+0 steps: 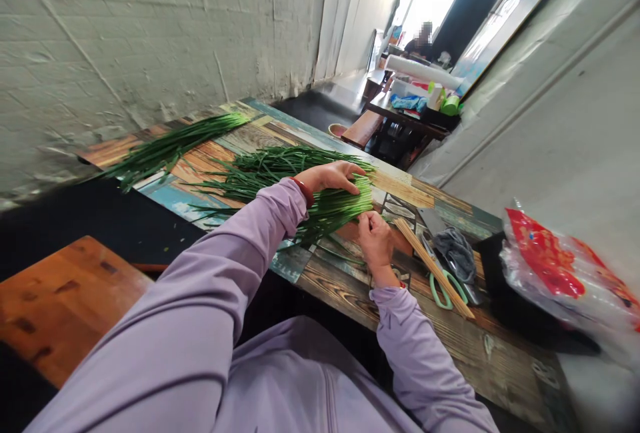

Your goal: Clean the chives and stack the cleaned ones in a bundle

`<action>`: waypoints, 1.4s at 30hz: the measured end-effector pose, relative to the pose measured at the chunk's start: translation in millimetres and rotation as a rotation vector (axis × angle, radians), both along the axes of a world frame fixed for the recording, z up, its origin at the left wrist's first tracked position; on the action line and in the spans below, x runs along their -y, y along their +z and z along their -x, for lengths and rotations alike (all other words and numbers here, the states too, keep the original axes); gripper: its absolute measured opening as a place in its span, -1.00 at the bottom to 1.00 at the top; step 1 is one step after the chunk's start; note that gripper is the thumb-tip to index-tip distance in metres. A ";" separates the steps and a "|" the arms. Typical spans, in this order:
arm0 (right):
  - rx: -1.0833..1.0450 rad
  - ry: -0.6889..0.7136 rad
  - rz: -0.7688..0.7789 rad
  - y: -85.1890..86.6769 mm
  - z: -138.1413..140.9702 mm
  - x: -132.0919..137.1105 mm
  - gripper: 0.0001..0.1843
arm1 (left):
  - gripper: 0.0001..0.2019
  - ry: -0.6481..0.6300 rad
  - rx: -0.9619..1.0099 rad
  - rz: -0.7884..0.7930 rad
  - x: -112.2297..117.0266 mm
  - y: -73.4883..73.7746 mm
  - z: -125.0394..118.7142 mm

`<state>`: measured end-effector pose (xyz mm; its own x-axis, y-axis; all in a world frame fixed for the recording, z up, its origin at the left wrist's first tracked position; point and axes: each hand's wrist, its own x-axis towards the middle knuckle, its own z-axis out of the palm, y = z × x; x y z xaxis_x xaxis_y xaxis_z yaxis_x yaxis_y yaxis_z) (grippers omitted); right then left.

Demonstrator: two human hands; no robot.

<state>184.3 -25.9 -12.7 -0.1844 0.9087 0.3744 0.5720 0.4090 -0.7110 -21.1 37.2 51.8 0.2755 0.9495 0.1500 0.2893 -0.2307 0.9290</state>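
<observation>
A bundle of green chives [330,210] lies across the patterned wooden table [350,280]. My left hand [333,176] lies flat on top of it, fingers stretched over the stalks. At the cut ends, my right hand [375,236] is closed in a pinch on the stalks. A looser pile of chives [265,166] lies just behind, and a third bunch of chives [170,146] rests near the wall. Both arms wear lilac sleeves.
Bamboo skewers [433,266], green-handled scissors [445,290] and a grey cloth [455,253] lie to the right. A red-and-clear plastic bag [565,280] sits on a black tray. A wooden bench [60,300] stands at left. A person sits at a far table [415,116].
</observation>
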 end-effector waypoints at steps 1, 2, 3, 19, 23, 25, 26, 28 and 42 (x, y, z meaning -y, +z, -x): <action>-0.001 -0.001 -0.001 -0.1 -0.1 -0.3 -0.63 | -0.38 -0.003 0.040 0.041 1.4 0.6 1.0; 0.000 -0.004 -0.001 -0.1 -0.1 -0.7 -0.64 | -0.35 0.004 0.080 0.070 2.7 0.8 1.7; 0.002 -0.009 0.000 -0.2 -0.2 -1.0 -0.64 | -0.32 0.017 0.113 0.088 3.9 0.7 2.2; 0.016 -0.015 0.005 1.6 0.5 0.1 -0.66 | -0.37 0.009 0.141 0.141 1.2 5.3 2.2; 0.006 -0.010 0.009 2.7 0.6 -0.6 -0.64 | -0.36 0.052 0.158 0.124 2.7 3.9 3.6; 0.004 -0.009 0.005 2.6 0.7 -1.0 -0.64 | -0.38 0.069 0.152 0.115 3.4 3.7 3.5; 0.000 -0.008 0.001 2.4 0.7 -1.2 -0.64 | -0.38 0.071 0.152 0.114 3.6 3.7 3.4; -0.011 -0.001 -0.007 1.6 0.9 -1.5 -0.64 | -0.38 0.062 0.156 0.121 3.7 4.2 3.3; -0.030 0.000 -0.023 -0.8 1.4 -1.5 -0.64 | -0.49 0.029 0.147 0.174 4.1 6.8 4.2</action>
<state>183.0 -24.3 -13.6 -0.1725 0.8997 0.4009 0.5509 0.4255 -0.7180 -25.3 33.1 58.6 0.2349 0.9718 0.0194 0.1518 -0.0564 0.9868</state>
